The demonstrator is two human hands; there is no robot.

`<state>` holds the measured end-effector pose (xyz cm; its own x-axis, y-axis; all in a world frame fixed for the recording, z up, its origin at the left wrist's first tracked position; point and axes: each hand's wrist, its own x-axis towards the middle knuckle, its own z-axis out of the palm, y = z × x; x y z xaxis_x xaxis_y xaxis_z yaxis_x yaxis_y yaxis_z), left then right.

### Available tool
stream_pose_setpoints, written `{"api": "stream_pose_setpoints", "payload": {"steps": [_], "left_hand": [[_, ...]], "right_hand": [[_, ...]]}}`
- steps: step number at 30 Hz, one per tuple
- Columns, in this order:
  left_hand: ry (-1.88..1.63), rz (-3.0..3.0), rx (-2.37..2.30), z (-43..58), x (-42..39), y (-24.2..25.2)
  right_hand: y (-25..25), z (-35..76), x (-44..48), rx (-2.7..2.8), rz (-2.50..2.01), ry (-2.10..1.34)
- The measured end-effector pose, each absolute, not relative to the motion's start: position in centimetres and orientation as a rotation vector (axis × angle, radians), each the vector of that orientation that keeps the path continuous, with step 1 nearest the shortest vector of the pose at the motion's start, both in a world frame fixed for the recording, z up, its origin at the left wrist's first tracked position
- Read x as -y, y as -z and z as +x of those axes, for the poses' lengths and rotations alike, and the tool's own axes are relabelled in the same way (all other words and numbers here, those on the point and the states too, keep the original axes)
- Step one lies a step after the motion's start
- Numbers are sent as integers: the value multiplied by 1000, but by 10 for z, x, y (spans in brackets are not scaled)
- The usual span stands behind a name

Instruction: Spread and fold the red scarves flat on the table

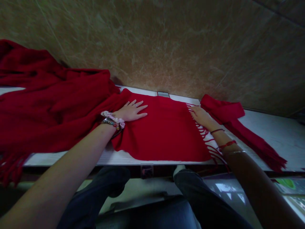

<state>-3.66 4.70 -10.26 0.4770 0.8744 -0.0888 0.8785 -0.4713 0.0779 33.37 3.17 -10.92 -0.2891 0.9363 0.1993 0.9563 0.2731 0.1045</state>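
A red fringed scarf (164, 136) lies spread on a white table, its fringe on the right side. My left hand (130, 111) rests flat on the scarf near its left part, fingers spread, with a ring on one finger and a scrunchie and bracelets at the wrist. At the fringed edge, my right hand (202, 117) lies palm down with its fingers stretched toward the left, touching the cloth and fringe strands. Left of my left hand, the flat cloth runs into a large rumpled heap of red fabric (54, 111).
A narrow folded red cloth strip (247, 130) lies to the right of my right hand. The white table (283, 133) backs onto a brown marbled wall (152, 44). A small grey plate (163, 94) sits at the table's back edge. My legs are below the front edge.
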Motion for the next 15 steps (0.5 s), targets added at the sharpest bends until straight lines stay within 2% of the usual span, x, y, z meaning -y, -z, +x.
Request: {"api": "stream_pose_setpoints", "payload": {"steps": [9, 15], "left_hand": [[61, 2603, -1570, -36, -48, 104], [51, 2613, -1580, -37, -48, 105]], "right_hand": [[96, 333, -46, 2349, -1972, 386], [108, 319, -64, 2326, -2122, 353]]}}
